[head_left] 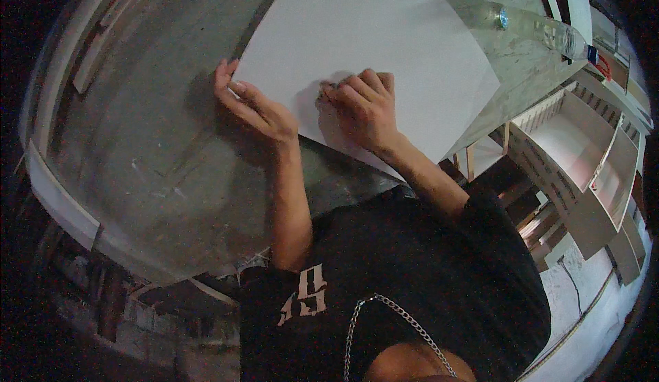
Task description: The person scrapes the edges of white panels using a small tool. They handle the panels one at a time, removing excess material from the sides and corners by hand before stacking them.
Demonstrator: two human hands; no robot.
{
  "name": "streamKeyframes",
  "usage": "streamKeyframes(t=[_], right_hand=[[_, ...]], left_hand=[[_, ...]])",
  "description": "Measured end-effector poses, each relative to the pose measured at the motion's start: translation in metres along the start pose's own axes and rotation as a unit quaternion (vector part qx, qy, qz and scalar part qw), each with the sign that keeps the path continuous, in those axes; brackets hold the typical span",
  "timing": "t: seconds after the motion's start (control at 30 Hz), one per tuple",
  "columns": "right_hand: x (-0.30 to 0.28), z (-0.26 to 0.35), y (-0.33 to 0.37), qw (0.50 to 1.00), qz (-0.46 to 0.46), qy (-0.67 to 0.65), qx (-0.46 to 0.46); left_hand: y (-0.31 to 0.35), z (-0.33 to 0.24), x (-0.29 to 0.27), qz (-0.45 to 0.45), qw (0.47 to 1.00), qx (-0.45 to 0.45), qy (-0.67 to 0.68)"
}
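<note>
Over the grey-green tabletop [171, 142], I see the left hand [264, 116] loosely open at the left corner of the white sheet [371, 32], probably steadying it, while the right hand [367, 111] curls narrow upon it, pinching what, if anything, I cannot tell. Rightward, a capped clear bottle [563, 37] lies near an open, divided box [563, 176]; their contents are unclear.

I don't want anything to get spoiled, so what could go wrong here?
The white sheet might shift if the left hand at its edge doesn't steady it. The small thing in the right hand, mostly hidden, might scratch or mark it. The clear bottle near the right edge of the table could perhaps be knocked off.
</note>
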State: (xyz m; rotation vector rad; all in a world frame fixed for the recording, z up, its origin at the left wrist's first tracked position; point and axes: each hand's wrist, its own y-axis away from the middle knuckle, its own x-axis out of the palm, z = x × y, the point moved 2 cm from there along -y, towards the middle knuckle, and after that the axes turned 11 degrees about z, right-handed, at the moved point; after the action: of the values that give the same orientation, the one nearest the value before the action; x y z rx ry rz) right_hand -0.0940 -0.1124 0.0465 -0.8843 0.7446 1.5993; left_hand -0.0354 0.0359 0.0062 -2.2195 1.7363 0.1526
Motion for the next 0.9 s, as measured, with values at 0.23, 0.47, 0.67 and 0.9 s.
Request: streamKeyframes(t=[0.23, 0.47, 0.67, 0.9], right_hand=[[0.003, 0.005, 0.009, 1.000, 0.016, -0.002, 0.002], [0.010, 0.008, 0.000, 0.998, -0.023, 0.024, 0.049], [0.003, 0.015, 0.015, 0.999, 0.005, -0.044, 0.012], [-0.006, 0.014, 0.046, 0.958, 0.079, -0.274, -0.003]], left_hand=[[-0.005, -0.002, -0.004, 0.039, 0.996, -0.006, -0.084], [-0.010, -0.008, -0.006, 0.040, 0.990, -0.015, -0.134], [-0.011, -0.004, -0.010, 0.049, 0.988, -0.010, -0.146], [0.001, -0.039, -0.018, 0.198, 0.924, 0.023, -0.326]])
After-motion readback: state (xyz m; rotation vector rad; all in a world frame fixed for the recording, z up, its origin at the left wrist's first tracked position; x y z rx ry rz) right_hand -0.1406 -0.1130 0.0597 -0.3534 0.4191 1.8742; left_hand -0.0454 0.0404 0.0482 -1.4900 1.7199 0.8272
